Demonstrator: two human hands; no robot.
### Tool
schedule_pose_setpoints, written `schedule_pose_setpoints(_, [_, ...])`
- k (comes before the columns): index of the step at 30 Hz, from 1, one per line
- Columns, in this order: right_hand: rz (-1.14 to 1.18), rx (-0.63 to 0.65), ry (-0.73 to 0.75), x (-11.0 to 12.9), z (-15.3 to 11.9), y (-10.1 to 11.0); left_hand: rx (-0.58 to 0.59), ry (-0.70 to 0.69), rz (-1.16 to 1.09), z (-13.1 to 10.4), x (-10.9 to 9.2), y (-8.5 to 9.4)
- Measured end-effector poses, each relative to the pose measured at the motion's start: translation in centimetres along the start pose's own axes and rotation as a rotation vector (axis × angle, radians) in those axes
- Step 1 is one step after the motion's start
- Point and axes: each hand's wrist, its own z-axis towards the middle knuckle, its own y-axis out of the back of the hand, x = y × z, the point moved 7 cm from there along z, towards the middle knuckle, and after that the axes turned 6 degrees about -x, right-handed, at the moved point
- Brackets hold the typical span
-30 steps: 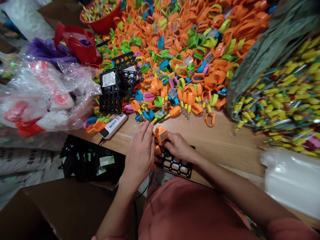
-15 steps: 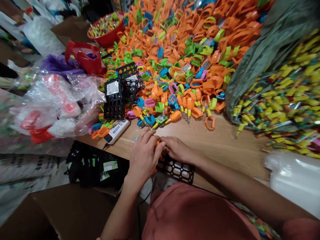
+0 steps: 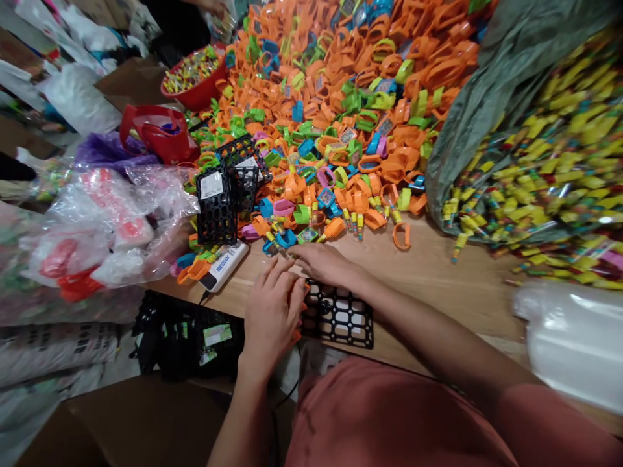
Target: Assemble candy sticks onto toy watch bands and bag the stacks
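Observation:
A black lattice tray [image 3: 341, 316] lies at the table's front edge, with bits of orange showing at its left end. My left hand [image 3: 272, 311] is bent over that end, its fingers curved; what lies under the palm is mostly hidden. Just beyond the tray, my right hand [image 3: 321, 263] reaches left, its fingertips near small yellow-banded tubes and a blue watch [image 3: 286, 239] at the pile's near edge. Whether those fingertips grip anything is hidden. Orange, green and blue toy watches [image 3: 335, 155] form a large heap behind both hands.
A white box-shaped device [image 3: 224, 267] with a cable and stacked black trays [image 3: 214, 207] are at the left. Plastic bags [image 3: 117, 220] lie beyond. At the right are a green sack [image 3: 452, 149] of yellow tubes and white plastic [image 3: 569, 344]. A red basin [image 3: 204, 94] stands behind.
My right hand has moved away from my left hand, up and left toward the pile's near edge. More of the black tray now shows. The whole view has shifted slightly.

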Motion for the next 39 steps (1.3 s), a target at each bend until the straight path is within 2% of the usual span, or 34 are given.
schedule_pose_setpoints(3, [-0.122, -0.032, -0.082, -0.9, -0.9, 0.1, 0.017, 0.003, -0.007, -0.3, 0.1, 0.0])
schedule_pose_setpoints(7, [-0.176, -0.129, -0.186, -3.0, -3.8, 1.5, -0.012, 0.023, -0.062, -0.3, 0.0, 0.2])
schedule_pose_setpoints(10, [0.007, -0.224, -0.234, -4.3, -5.7, 2.3, -0.035, 0.043, -0.111, -0.1, -0.1, 0.5])
schedule_pose_setpoints(12, [0.179, -0.243, -0.215, -4.2, -6.3, 2.2, -0.039, 0.052, -0.141, 0.1, -0.1, 0.6])
schedule_pose_setpoints(16, [0.480, -0.150, -0.213, -2.9, -5.7, 0.3, -0.036, 0.110, -0.205, 0.1, 0.4, 0.6])
schedule_pose_setpoints(19, [0.563, -0.060, -0.198, -2.0, -4.7, -0.9, -0.038, 0.133, -0.227, -0.1, 0.6, 0.6])
schedule_pose_setpoints(21, [0.479, -0.062, -0.131, -1.7, -4.3, -1.3, -0.048, 0.119, -0.219, -0.1, 0.4, 0.7])
schedule_pose_setpoints(25, [0.216, -0.183, 0.063, -1.4, -4.9, -1.7, -0.036, 0.081, -0.176, -0.1, 0.1, 0.6])
schedule_pose_setpoints(28, [0.142, -0.223, 0.225, -0.3, -5.8, -2.5, 0.001, 0.030, -0.138, 0.1, -0.3, 0.3])
schedule_pose_setpoints(30, [0.089, -0.214, 0.269, 0.4, -6.0, -3.0, 0.041, -0.012, -0.104, 0.2, -0.5, 0.1])
schedule_pose_setpoints(34, [0.028, -0.121, 0.228, 0.5, -5.3, -2.5, 0.099, -0.043, -0.036, 0.4, -0.6, -0.4])
schedule_pose_setpoints(37, [0.049, -0.110, 0.161, -0.6, -5.1, -0.3, 0.088, -0.059, -0.036, 0.9, -0.7, -0.7])
schedule_pose_setpoints(39, [-0.017, -0.145, 0.033, -2.1, -5.2, 1.6, 0.070, -0.071, -0.048, 1.5, -0.8, -0.9])
